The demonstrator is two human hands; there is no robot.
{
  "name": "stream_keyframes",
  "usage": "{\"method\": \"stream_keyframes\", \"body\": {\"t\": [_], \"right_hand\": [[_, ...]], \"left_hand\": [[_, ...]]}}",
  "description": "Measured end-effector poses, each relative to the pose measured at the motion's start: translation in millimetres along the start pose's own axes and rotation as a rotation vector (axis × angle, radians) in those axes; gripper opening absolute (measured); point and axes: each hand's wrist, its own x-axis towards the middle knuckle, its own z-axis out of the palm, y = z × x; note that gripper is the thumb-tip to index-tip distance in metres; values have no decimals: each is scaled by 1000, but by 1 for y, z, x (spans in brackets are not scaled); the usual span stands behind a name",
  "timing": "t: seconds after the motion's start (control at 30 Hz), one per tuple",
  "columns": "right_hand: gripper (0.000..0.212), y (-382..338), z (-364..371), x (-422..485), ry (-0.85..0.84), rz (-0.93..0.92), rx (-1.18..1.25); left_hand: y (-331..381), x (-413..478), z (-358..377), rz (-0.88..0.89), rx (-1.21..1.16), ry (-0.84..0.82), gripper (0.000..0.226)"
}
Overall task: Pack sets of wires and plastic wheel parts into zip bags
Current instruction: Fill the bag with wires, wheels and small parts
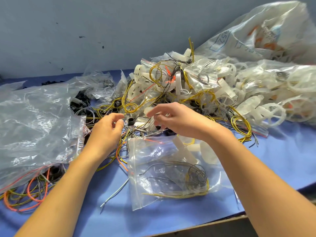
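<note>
A clear zip bag lies on the blue table in front of me, with coiled grey and yellow wires and white plastic parts inside. Beyond it spreads a tangled pile of loose wires and white plastic wheel parts. My left hand hovers over the near edge of the pile, thumb and forefinger pinching a thin wire. My right hand is just right of it, fingers curled and pinching a thin wire too. A small black cylinder lies between the two hands.
A large crumpled clear plastic bag covers orange and yellow wires at the left. Filled zip bags and a big printed plastic sack are heaped at the back right. The table edge runs along the bottom right. A grey wall stands behind.
</note>
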Motion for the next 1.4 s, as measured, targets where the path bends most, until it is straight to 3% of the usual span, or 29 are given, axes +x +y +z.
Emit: {"method": "stream_keyframes", "body": {"t": [0.27,0.5,0.6,0.7,0.8,0.97,1.13,1.4], "right_hand": [[24,9,-8,0,26,9,29],[28,16,-11,-4,30,12,-32],[28,17,-13,-6,25,21,-52],[30,18,-13,-7,8,22,-103],[32,16,-10,-8,-18,22,-154],[33,8,0,-8,-52,0,-171],[32,5,10,-11,-58,-21,-204],[34,7,13,-9,65,-21,-191]], "left_hand": [[8,17,29,-11,303,-114,31],[5,28,40,-59,445,-77,28],[7,27,40,-59,460,15,27],[13,23,25,-59,272,149,25],[16,15,-2,-174,57,152,18],[22,-24,-37,-409,-338,-160,23],[31,-63,-56,-428,-427,-568,20],[60,-76,-29,-334,-602,-535,24]]}}
